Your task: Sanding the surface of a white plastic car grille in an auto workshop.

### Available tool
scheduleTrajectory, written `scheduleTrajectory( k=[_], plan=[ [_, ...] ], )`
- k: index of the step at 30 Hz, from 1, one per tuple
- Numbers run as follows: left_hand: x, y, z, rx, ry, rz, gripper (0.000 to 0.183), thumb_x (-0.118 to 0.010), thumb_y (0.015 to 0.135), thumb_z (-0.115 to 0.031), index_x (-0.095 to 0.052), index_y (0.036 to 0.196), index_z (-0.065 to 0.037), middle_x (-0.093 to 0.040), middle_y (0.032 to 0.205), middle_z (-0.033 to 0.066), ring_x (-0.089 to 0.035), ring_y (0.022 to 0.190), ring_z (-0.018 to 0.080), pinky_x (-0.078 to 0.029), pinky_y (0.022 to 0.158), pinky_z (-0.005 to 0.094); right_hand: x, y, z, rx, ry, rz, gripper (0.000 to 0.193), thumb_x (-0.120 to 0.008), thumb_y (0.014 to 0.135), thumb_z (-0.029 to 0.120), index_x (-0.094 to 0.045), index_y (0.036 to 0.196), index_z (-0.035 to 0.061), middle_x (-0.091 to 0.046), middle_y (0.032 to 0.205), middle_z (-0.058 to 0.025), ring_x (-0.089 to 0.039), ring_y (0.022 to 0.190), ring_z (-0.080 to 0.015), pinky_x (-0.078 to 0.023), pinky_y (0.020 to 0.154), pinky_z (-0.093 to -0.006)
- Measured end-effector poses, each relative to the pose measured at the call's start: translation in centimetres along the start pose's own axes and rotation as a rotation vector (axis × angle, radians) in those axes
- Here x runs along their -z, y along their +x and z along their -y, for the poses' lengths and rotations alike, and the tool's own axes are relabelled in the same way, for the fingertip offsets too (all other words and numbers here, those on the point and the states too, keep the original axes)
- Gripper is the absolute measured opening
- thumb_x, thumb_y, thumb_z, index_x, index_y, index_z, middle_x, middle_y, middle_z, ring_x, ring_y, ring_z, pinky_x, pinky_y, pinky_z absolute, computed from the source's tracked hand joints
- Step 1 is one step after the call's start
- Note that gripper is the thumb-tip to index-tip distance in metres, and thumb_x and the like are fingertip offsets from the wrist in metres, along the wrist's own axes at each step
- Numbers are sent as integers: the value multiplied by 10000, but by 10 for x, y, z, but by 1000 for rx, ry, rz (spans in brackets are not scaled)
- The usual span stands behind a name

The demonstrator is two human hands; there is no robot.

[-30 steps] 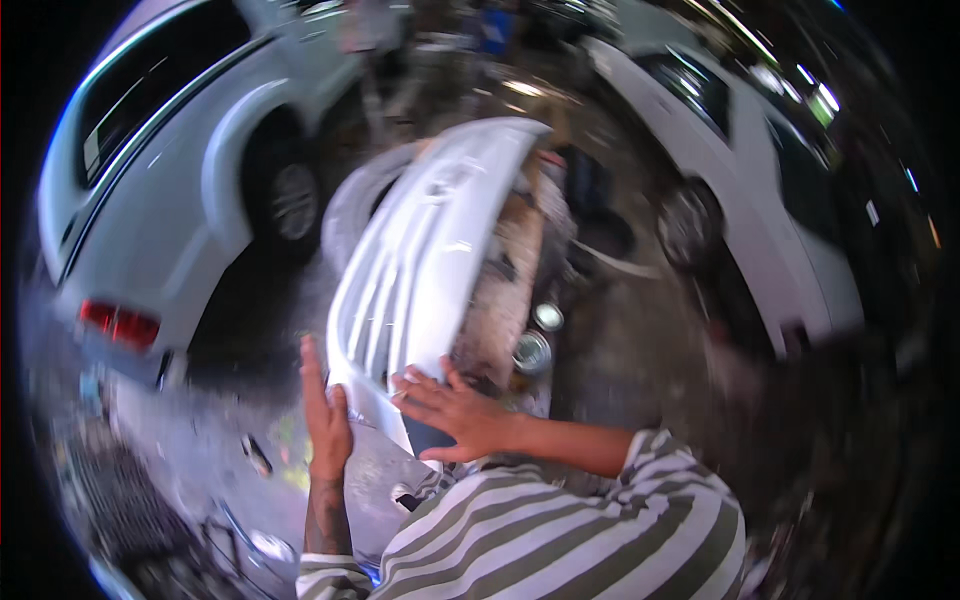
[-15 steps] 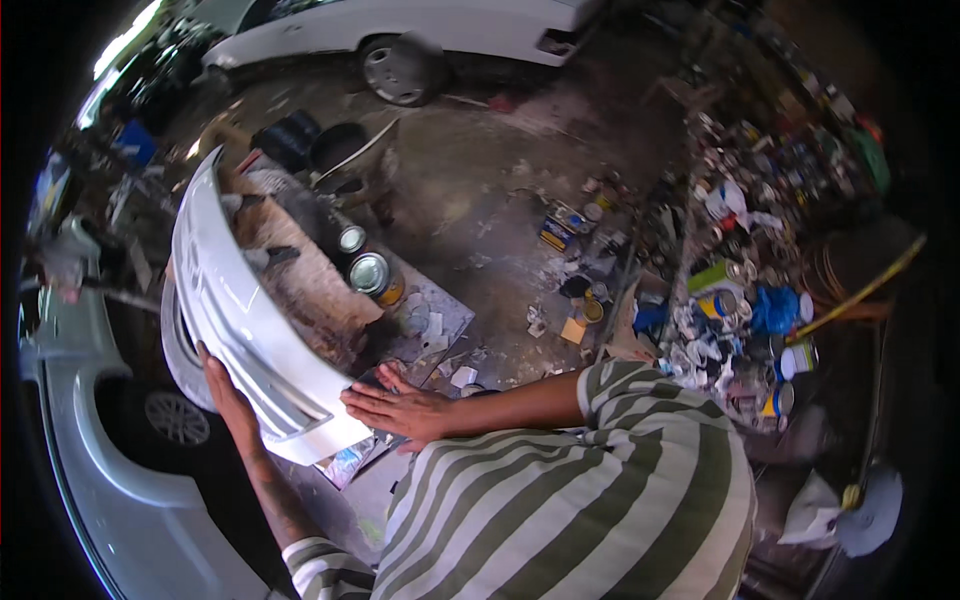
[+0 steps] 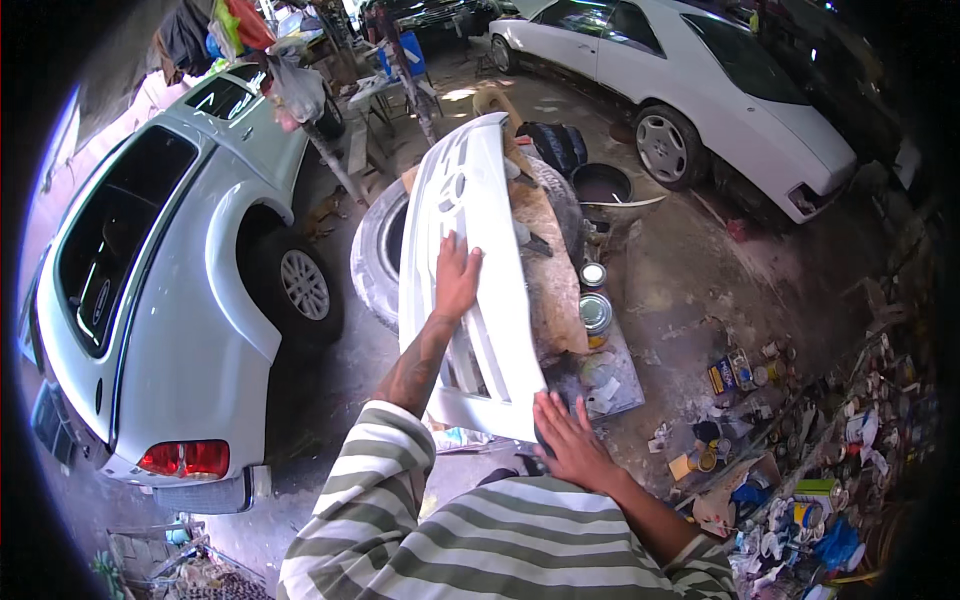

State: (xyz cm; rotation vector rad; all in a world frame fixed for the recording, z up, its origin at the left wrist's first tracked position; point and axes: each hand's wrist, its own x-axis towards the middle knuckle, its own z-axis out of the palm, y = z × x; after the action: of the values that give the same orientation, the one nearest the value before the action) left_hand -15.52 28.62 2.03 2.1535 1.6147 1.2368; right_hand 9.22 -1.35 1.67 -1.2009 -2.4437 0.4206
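Note:
In front of me a long white car grille panel (image 3: 515,330) with slots and a round emblem opening lies propped at a slant. My left hand (image 3: 458,278) rests on its slatted face, fingers stretched out. At the panel's near right corner my right hand (image 3: 577,445) lies flat with fingers extended. A dark edge shows under that palm; what it is I cannot make out. Beneath the panel are a grey-dusted tire (image 3: 372,262) and a worn brown board (image 3: 550,275). Two metal cans, a larger one (image 3: 596,314) and a smaller one (image 3: 593,274), stand beside the board.
A white vehicle (image 3: 190,370) stands close on the left, and a white car (image 3: 740,110) at the far right. A black basin (image 3: 602,185) sits beyond the panel. Cans, rags and scraps (image 3: 810,490) litter the floor at the lower right.
The view has swung left and up, showing more of both vehicles. My left hand has moved from the panel's outer edge onto its slatted face; my right hand stays at the near corner.

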Motion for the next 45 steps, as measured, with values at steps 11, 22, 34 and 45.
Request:
scheduleTrajectory(
  k=[11, 22, 34, 45],
  plan=[
    [26, 9, -11, -19, -35, 115, 462, -412, 1061, -304, -698, 1182, 38, -487, 1489, 216, -248, 1486, 436, -201, 1216, 492, -18, -14, 46, -251, -47, -93, 714, -574, 963, 223, -259, 1559, -14, -199, 1653, -205, -183, 1533, -381, -80, 1207, -619],
    [21, 12, -4, -56, -32, 70, 461, -430, 1054, -309, -749, 1069, 24, -563, 1384, 265, -305, 1447, 466, -232, 1200, 498, -23, -14, 81, -400, -46, -76, 646, -447, 1008, 207, -225, 1572, -19, -194, 1646, -235, -171, 1533, -401, -48, 1210, -614],
    [19, 2, -8, -85, -27, 26, 454, -459, 1040, -325, -750, 1036, 23, -612, 1324, 233, -381, 1398, 460, -270, 1181, 487, 16, -53, 56, -826, 952, -933, 367, -608, 1011, 252, -630, 1268, -8, -683, 1224, -124, -669, 1090, -214, -550, 883, -342],
    [9, 24, 10, -231, 27, -66, 494, -444, 1020, -363, -767, 971, 8, -683, 1204, 212, -524, 1254, 479, -325, 1157, 501, 31, -1, 22, -778, 632, -611, 363, -899, 753, 189, -652, 967, 32, -669, 874, 0, -590, 797, -86, -493, 738, -264]
  ],
)
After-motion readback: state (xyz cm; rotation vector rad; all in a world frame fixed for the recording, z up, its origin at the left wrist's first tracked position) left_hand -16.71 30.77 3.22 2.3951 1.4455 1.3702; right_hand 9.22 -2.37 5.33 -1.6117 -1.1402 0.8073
